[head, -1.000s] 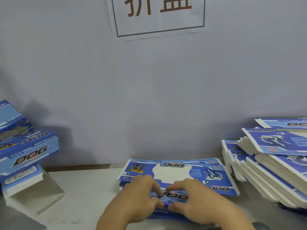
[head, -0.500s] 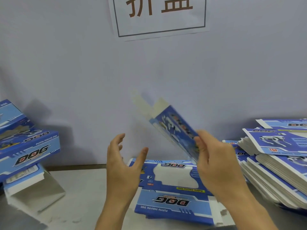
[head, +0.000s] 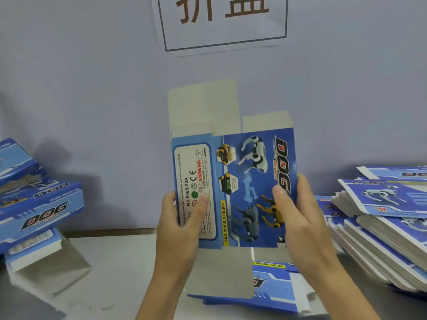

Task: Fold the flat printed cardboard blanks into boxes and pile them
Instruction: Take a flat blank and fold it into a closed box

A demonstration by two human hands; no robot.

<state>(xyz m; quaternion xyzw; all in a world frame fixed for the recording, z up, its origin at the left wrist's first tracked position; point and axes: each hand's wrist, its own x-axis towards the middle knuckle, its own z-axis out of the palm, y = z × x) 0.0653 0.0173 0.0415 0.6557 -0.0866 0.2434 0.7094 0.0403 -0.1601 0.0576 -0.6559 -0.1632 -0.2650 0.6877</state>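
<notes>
I hold one blue printed cardboard blank [head: 242,181] upright in front of the wall, with its grey flaps sticking out above and below. My left hand [head: 180,229] grips its left edge, thumb across the white label panel. My right hand [head: 298,218] grips its right edge, thumb on the DOG lettering. Under my hands a low stack of flat blanks [head: 275,287] lies on the table. Folded blue boxes [head: 39,204] are piled at the far left.
A tall, slumped heap of flat blanks [head: 383,229] fills the right side of the table. A grey wall with a paper sign [head: 221,19] stands close behind. An open-ended box [head: 46,266] lies under the folded pile at the left.
A second ago both hands pressed on the flat stack. My right hand then lifted one blank off it, and now both hands hold that blank upright by its sides.
</notes>
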